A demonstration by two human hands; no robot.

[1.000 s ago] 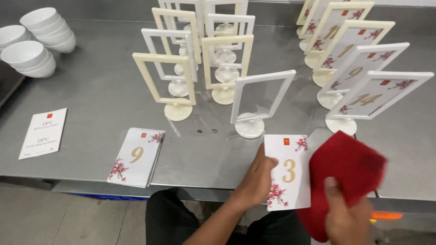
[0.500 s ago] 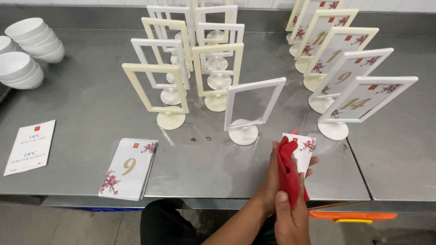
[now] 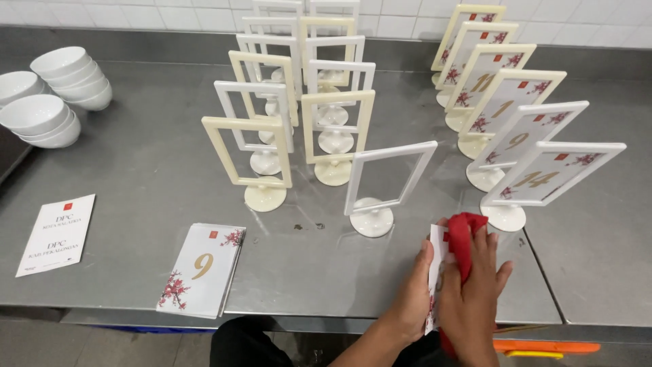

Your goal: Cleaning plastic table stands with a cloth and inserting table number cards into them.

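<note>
My left hand [image 3: 413, 298] holds a white number card [image 3: 437, 261] on edge near the table's front edge. My right hand [image 3: 473, 299] presses a red cloth [image 3: 463, 239] against the card's face. Just beyond the card stands an empty white sign frame [image 3: 380, 183] on a round foot. A stack of white cards [image 3: 202, 269] with a gold numeral and red blossoms lies flat at the front left.
Several empty cream and white frames [image 3: 292, 102] stand at the middle back. Several frames holding number cards [image 3: 516, 129] stand in a row on the right. Stacked white bowls [image 3: 47, 95] sit at the far left. A white printed sheet [image 3: 57, 233] lies at the front left on the steel table [image 3: 136, 170].
The card lay flat under my left hand with the red cloth to its right. Now the card stands on edge in my left hand and the cloth is pressed on it.
</note>
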